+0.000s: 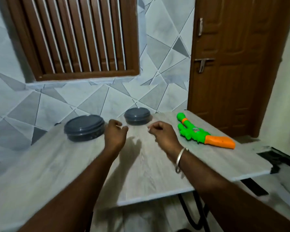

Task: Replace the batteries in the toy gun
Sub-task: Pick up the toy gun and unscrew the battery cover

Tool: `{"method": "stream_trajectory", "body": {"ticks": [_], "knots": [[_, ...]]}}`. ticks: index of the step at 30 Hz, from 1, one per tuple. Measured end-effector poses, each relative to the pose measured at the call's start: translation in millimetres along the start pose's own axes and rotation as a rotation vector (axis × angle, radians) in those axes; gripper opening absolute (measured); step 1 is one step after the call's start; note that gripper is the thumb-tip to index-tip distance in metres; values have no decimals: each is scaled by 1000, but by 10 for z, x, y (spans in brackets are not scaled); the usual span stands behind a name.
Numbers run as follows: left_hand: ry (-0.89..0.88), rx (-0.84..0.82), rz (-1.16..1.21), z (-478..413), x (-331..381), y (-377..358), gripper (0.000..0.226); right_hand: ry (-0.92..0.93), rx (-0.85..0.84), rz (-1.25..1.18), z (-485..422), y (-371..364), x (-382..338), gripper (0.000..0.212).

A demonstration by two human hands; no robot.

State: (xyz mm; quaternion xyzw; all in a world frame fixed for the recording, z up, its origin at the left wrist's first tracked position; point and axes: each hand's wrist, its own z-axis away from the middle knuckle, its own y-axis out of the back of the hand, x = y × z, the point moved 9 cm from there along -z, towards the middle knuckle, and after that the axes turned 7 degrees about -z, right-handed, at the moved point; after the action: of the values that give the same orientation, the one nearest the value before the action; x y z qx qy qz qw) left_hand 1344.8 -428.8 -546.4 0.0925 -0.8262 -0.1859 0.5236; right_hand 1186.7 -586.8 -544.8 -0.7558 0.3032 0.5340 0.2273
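A green toy gun [195, 131] with an orange stock lies flat on the grey table [74, 164] at the right, its barrel toward the wall. My right hand [162, 135] hovers over the table just left of the gun, fingers curled in, holding nothing that I can see. My left hand [115, 135] floats over the table's middle, fingers loosely curled and apart, empty. No batteries are visible.
Two dark grey lidded round containers stand at the back: a larger container [84, 129] left of my left hand, a smaller container [137, 116] between my hands near the tiled wall. A brown door [233, 64] is behind the table's right end.
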Motion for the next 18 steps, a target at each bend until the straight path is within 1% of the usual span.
{"method": "stream_trajectory", "body": {"ticks": [3, 6, 12, 14, 16, 18], "knots": [[-8, -23, -69, -79, -166, -125, 24, -10, 23, 14, -55, 155, 158, 12], [-19, -46, -180, -227, -361, -257, 28, 4, 46, 109, -171, 287, 312, 8], [20, -64, -461, -642, -765, -446, 42, 100, -35, 326, -330, 341, 502, 11], [-6, -65, -544, -753, -772, -505, 40, 109, -58, 378, -352, 359, 546, 12], [-48, -70, -640, -801, -726, -552, 34, 117, -70, 411, -363, 369, 590, 12], [-101, -83, -778, -833, -714, -632, 29, 128, -80, 430, -381, 375, 659, 12]]}}
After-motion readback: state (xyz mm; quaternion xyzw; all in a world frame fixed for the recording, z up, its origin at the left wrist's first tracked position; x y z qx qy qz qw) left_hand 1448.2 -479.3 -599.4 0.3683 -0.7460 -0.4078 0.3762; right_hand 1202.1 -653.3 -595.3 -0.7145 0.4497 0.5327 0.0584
